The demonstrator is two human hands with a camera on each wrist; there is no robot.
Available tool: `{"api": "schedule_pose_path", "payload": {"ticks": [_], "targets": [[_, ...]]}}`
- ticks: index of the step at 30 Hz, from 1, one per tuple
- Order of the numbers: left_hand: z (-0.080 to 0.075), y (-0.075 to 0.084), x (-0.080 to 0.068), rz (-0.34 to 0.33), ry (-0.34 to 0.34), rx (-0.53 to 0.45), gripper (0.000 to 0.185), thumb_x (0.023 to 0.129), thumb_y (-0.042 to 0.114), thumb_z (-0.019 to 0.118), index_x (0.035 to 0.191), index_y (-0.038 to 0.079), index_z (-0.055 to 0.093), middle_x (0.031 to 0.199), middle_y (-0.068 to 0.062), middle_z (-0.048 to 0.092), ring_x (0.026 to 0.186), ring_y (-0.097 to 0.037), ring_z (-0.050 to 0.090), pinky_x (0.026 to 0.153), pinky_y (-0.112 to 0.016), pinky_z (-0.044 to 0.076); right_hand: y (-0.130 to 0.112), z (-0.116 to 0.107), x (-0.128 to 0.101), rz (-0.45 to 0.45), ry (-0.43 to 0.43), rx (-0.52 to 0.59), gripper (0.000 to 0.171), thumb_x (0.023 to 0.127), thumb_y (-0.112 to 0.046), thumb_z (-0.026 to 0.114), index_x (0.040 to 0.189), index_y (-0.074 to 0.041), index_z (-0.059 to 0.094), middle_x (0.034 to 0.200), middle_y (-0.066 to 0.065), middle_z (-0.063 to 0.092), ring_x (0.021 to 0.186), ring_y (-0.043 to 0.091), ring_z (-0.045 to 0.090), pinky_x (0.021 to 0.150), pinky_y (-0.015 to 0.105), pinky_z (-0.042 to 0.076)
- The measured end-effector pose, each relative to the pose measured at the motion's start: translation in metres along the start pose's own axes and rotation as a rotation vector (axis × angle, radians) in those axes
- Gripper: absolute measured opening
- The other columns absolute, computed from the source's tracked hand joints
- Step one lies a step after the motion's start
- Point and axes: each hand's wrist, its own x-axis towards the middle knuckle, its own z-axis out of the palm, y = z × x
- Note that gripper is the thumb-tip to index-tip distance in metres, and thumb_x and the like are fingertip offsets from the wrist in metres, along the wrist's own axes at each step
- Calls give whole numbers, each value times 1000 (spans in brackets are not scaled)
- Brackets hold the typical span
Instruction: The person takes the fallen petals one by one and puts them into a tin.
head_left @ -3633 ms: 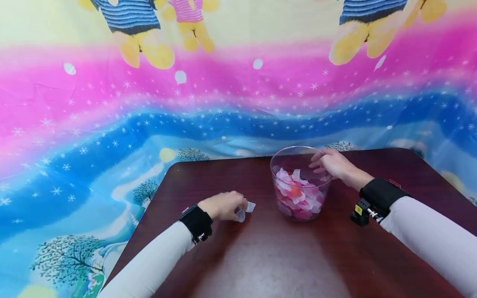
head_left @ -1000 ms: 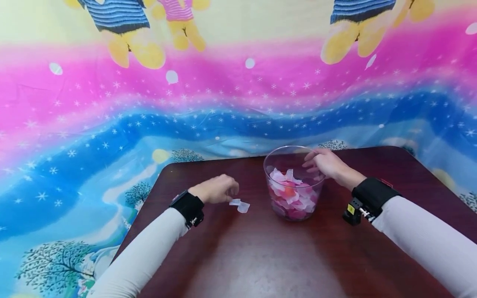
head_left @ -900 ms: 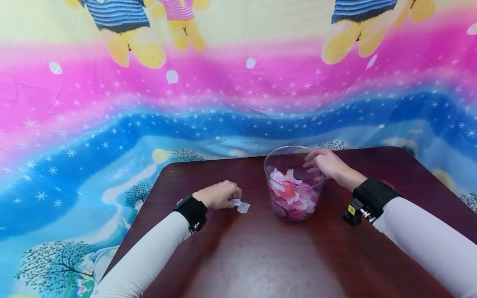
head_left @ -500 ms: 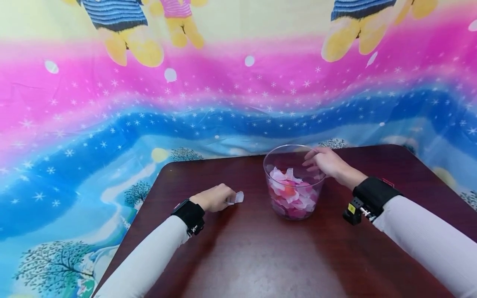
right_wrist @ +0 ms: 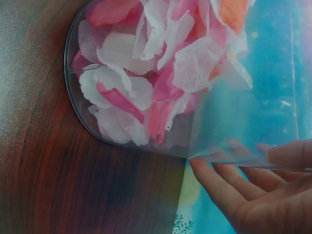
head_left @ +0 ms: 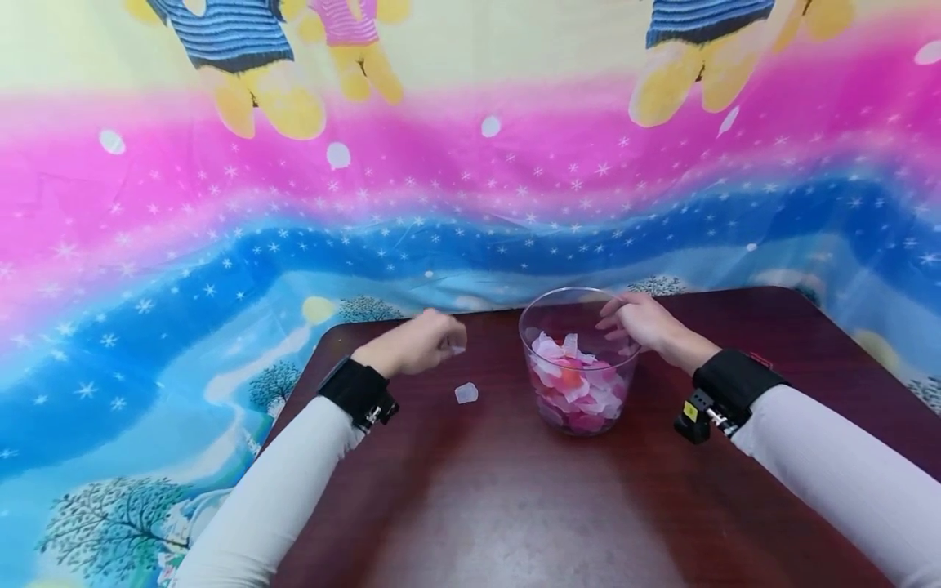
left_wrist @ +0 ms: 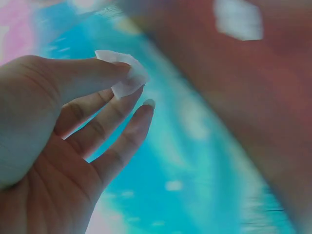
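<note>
A clear plastic cup (head_left: pixel 581 359) filled with pink, white and orange petals (right_wrist: pixel 156 73) stands on the dark wooden table (head_left: pixel 559 506). My right hand (head_left: pixel 639 322) grips the cup's rim at its right side, its fingers (right_wrist: pixel 229 180) curled around the clear wall. My left hand (head_left: pixel 419 343) is raised above the table left of the cup and pinches one white petal (left_wrist: pixel 124 73) between thumb and fingertip. A second white petal (head_left: pixel 466 393) lies on the table below that hand, left of the cup.
A bright cartoon-printed cloth (head_left: pixel 367 204) hangs behind the table and drapes past its left edge. The table's rounded far left corner (head_left: pixel 334 331) is close to my left hand. Black bands sit on both wrists.
My left hand lifted from the table, up and away, with one white petal pinched in it, and left the other petal lying on the table. The right hand stayed on the cup.
</note>
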Motion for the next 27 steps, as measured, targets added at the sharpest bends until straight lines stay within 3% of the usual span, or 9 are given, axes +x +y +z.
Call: {"api": "schedule_pose_path", "payload": {"ticks": [4,7,11,15,21,27], "targets": [[-31,29,31,81,54,15,16,93,-5,69,103,6,74,101,-7,74,95,-18,70,87,-29,57,1,-1,-1,7,3,-5,48,97,-7,26,138,8,47,141,29,56,128,46,57,83,44,57],[-42,53,59,129,35,33,11,95,-1,69,103,6,73,100,-4,73,96,-17,68,89,-27,55,2,-2,-1,10,9,-4,48,98,-7,26,138,8,47,141,29,55,127,46,56,82,43,57],[-41,80,94,178,-18,62,13,98,1,65,104,8,73,101,-1,72,97,-14,64,90,-24,52,2,-1,1,15,6,-2,48,98,-7,26,138,7,47,141,28,55,128,45,56,82,44,57],[-28,96,122,236,-65,67,17,99,0,62,106,10,73,101,-1,71,94,-12,62,87,-22,50,2,3,3,18,-4,-1,49,98,-8,25,139,7,47,140,28,55,127,45,57,82,44,56],[-15,105,141,257,-92,14,21,98,-6,59,105,8,73,99,-2,70,89,-13,57,81,-21,47,0,5,5,7,-22,15,49,100,-10,29,144,3,47,142,28,53,128,45,56,80,42,56],[-19,107,145,283,-54,-13,32,95,-11,53,111,8,74,105,-3,72,97,-14,62,86,-21,49,1,-1,1,18,-3,16,49,102,-11,27,145,5,46,141,28,54,128,45,56,87,49,55]]}}
